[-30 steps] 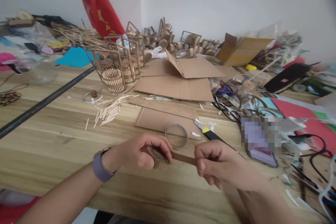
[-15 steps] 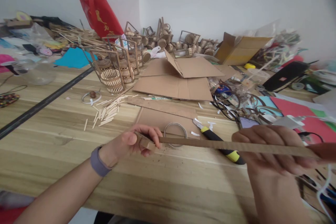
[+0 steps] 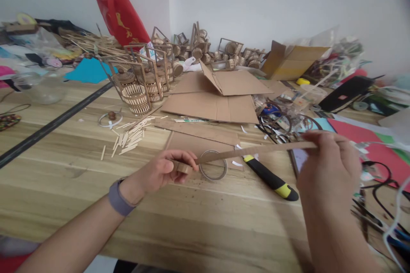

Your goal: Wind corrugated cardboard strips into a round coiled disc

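Observation:
A long, thin brown cardboard strip [image 3: 256, 150] stretches between my two hands above the table. My left hand [image 3: 171, 167] is closed around its left end, where a small brown folded or coiled piece [image 3: 183, 168] shows between thumb and fingers. At the strip's right end, my right hand [image 3: 331, 164] pinches it, fingertips partly hidden. A round ring [image 3: 214, 178] lies flat on the table just under the strip, near my left fingertips. Beside it rests a black and yellow utility knife [image 3: 267, 175].
Small wooden sticks [image 3: 133, 138] are scattered at left, below several little slatted baskets [image 3: 136, 96] with tall handles. Flat cardboard sheets [image 3: 211, 104] lie mid-table. A long dark bar [image 3: 57, 123] crosses the left side. Cables, coloured paper [image 3: 355, 136] and a black speaker [image 3: 346, 94] crowd the right.
My right hand has moved up and left, turning from an open-looking grasp under the strip to a pinch at its end. The strip now slants upward to the right.

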